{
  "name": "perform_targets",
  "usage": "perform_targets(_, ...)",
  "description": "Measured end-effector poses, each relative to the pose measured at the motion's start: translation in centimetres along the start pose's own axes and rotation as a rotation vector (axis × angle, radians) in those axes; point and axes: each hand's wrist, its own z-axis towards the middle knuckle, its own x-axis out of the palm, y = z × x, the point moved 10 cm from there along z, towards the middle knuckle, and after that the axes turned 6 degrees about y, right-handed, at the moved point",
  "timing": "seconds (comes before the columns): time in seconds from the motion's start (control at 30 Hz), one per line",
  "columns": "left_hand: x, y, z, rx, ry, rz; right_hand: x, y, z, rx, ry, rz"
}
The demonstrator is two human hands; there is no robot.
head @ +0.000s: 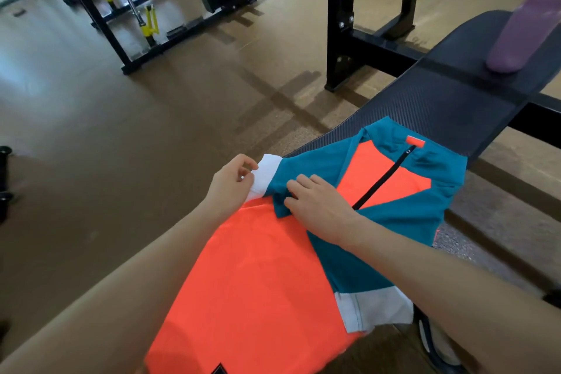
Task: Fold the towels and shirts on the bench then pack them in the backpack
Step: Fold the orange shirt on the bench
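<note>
- Shirt (pixel 261 276) lies front-up along the bench (pixel 449 94), collar end far from the person, hem end near; its long axis follows the bench pad.
- Left hand (pixel 230 185) sits at the shirt's left edge, over the bench side, pinching the white cuff (pixel 267 173) of the left sleeve between thumb and fingertips.
- Right hand (pixel 318 206) rests on the shirt itself, just right of the cuff, fingers curled into a bunched fold of teal sleeve fabric near the shoulder. Hands are close together, not touching.
- Relation that matters: the sleeve points left and outward from the body panel, so the fold has to travel rightward, toward the zip (pixel 382 182). Left hand is nearer the free end; right hand looks placed to anchor the crease.
- Shirt's look: orange body and chest panel, teal shoulders and sleeves, white cuffs, short black zip at the collar. Right sleeve appears laid down over the right side, its white cuff low near the hem.
- Thin fabric, likely slippery; fold may slide off.
- Purple bottle (pixel 525 24) stands at the far bench end. No backpack or towels in view.
</note>
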Motion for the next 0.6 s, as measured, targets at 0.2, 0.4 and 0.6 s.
perform_targets(0.2,-1.2,-0.5,1.2,0.036,-0.024,0.072,-1.8,0.0,0.2,-0.029,-0.013,0.088)
perform_targets(0.4,0.6,0.4,1.3,0.068,0.013,0.242,-1.5,-0.4,-2.1,0.001,0.066,0.13)
perform_targets(0.6,3.0,2.1,-0.7,0.029,0.103,0.254,-0.1,-1.0,-2.6,0.092,0.133,0.136)
